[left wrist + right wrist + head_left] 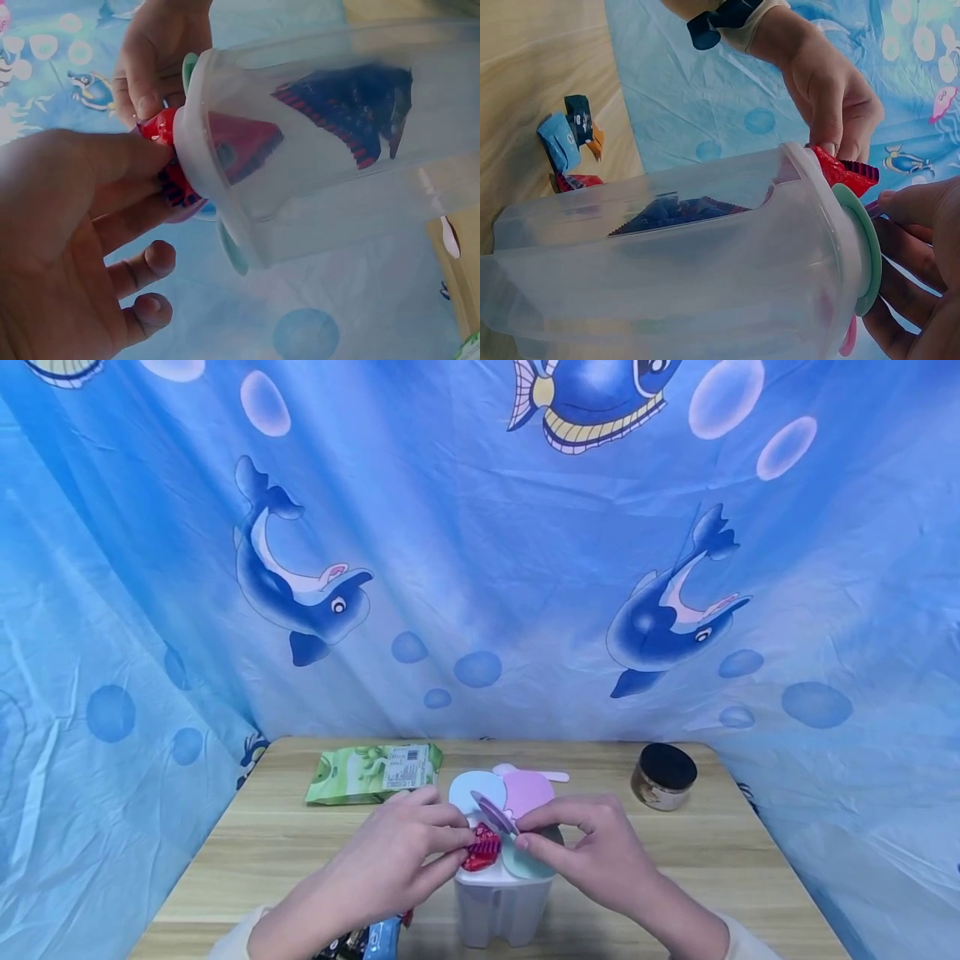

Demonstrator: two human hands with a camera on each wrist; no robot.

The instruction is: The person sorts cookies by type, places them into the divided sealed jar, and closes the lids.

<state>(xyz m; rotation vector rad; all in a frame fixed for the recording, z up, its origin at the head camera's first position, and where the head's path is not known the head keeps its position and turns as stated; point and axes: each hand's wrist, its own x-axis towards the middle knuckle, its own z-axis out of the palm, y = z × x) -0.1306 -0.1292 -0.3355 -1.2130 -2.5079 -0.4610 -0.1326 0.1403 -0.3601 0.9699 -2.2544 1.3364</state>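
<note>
A translucent container with coloured round lids stands near the front of the table. My left hand pinches a red wrapped packet between thumb and fingers at one opening. In the left wrist view, its lower part reaches through the rim. A dark blue packet shows inside through the clear wall. My right hand pinches the raised purple lid between thumb and index finger, tilted above the opening. The light blue lid, pink lid and green lid lie flat.
Several small wrapped packets lie beside the container, partly under my left forearm in the head view. A green bag lies back left, a black-lidded jar stands back right. Behind the container rests a pale pink spoon.
</note>
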